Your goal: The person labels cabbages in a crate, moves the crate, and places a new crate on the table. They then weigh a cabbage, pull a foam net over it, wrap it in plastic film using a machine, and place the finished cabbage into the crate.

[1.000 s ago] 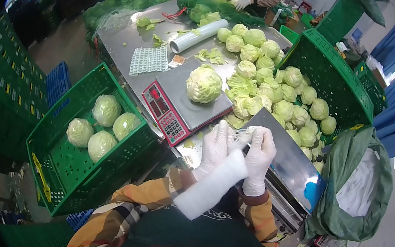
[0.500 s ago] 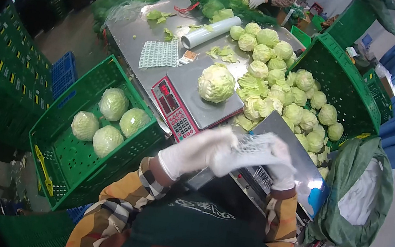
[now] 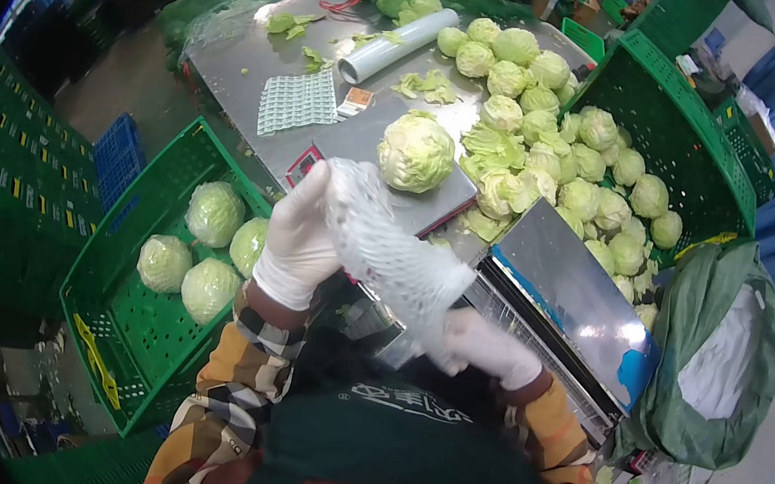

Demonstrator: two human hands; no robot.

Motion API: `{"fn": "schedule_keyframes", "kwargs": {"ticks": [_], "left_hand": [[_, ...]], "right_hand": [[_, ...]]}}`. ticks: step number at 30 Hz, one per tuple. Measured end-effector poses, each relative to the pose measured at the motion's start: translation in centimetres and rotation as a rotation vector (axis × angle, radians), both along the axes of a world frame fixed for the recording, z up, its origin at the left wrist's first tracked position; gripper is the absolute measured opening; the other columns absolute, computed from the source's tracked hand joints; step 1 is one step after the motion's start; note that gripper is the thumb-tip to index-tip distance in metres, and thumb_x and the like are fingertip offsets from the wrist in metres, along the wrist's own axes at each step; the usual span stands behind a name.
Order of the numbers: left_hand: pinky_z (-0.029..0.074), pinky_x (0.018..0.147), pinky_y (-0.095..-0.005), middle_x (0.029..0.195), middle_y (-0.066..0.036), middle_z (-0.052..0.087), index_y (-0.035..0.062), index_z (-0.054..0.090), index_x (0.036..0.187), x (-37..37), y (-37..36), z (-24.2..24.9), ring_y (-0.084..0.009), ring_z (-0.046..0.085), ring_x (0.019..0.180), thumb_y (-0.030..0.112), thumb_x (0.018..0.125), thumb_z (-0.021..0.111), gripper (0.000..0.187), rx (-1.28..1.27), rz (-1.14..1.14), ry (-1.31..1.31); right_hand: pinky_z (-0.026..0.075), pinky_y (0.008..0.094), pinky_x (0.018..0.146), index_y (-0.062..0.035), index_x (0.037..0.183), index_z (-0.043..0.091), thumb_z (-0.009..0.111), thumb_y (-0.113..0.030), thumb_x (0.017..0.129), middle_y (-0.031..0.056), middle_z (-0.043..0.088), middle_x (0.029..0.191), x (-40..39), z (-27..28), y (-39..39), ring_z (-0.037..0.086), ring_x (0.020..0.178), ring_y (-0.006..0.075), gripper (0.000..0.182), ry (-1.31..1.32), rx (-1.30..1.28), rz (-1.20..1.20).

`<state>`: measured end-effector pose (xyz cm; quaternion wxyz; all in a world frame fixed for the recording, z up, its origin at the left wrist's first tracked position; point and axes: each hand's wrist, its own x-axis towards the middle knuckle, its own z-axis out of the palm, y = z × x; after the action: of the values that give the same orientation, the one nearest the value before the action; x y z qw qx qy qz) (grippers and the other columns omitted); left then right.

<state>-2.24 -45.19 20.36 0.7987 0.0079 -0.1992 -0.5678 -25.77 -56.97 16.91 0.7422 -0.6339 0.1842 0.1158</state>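
My left hand [image 3: 297, 234], in a white glove, holds the upper end of a white foam net sleeve [image 3: 396, 248] in front of the scale. The sleeve hangs stretched down to the right, where my right hand [image 3: 482, 346], also gloved, grips its lower end. A trimmed cabbage [image 3: 416, 152] sits on the metal plate of the scale [image 3: 447, 206], just beyond the sleeve. Part of the scale's red panel is hidden behind my left hand and the net.
At left, a green crate [image 3: 126, 374] holds several wrapped cabbages. A heap of cabbages [image 3: 580, 198] spills from a tipped green crate [image 3: 690, 136]. Right of my hands stands a metal sealing machine [image 3: 578, 298], beside a green sack [image 3: 744, 381]. A film roll [image 3: 398, 45] lies beyond.
The sleeve, bunched between my hands before, is now stretched longer. My left hand has moved up and left, my right hand down and left. The view has shifted slightly.
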Motion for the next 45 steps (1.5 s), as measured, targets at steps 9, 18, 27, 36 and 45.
{"fn": "schedule_keyframes", "kwargs": {"ticks": [9,18,27,36,45], "left_hand": [[0.048,0.056,-0.0236,0.077,0.0,0.066,0.0023,0.067,0.09,0.2,-3.5,-7.7,-0.0085,0.061,0.063,0.017,0.085,0.075,0.017,0.803,-0.129,-0.881],[0.045,0.1,-0.0336,0.139,-0.018,0.052,0.0015,0.046,0.141,12.1,-15.2,-18.9,-0.0268,0.054,0.123,0.061,0.1,0.029,0.074,1.035,0.255,-0.689],[0.042,0.107,-0.0476,0.146,-0.015,0.043,0.0117,0.033,0.148,7.3,-11.0,-13.6,-0.0299,0.047,0.13,0.068,0.097,0.024,0.077,0.519,0.07,-0.048],[0.039,0.108,-0.0543,0.148,-0.017,0.039,0.0154,0.034,0.149,-0.9,-6.9,-6.8,-0.0364,0.044,0.131,0.076,0.089,0.03,0.085,0.545,0.084,-0.092],[0.044,0.103,-0.0354,0.148,-0.013,0.042,0.0048,0.033,0.148,-8.3,-5.8,-7.7,-0.0247,0.048,0.129,0.032,0.105,0.038,0.051,0.368,-0.067,-0.802]], "right_hand": [[0.056,0.033,0.074,0.0066,0.115,0.059,0.051,-0.031,0.102,0.0134,0.067,0.106,2.9,-3.6,-12.6,0.067,0.082,0.0211,0.041,-0.375,0.262,-1.039],[0.047,0.0324,0.087,0.0026,0.117,0.062,0.046,-0.048,0.101,0.007,0.066,0.107,17.0,-12.5,-16.0,0.059,0.099,0.0171,0.056,-0.184,0.008,-1.025],[0.048,0.0316,0.092,0.0012,0.128,0.058,0.04,-0.024,0.103,0.0141,0.067,0.115,12.3,1.5,-9.5,0.063,0.108,0.0233,0.04,-0.676,-0.268,-0.382],[0.048,0.0196,0.047,-0.0077,0.123,0.066,0.06,-0.024,0.096,0.0061,0.067,0.067,2.6,10.2,-9.3,0.062,0.051,0.0108,0.032,0.142,-0.237,0.133],[0.045,0.0216,0.054,-0.0019,0.092,0.07,0.059,-0.029,0.099,-0.0006,0.063,0.067,-0.9,2.8,-8.2,0.055,0.056,0.0049,0.03,-0.187,-0.211,-0.898]]}}
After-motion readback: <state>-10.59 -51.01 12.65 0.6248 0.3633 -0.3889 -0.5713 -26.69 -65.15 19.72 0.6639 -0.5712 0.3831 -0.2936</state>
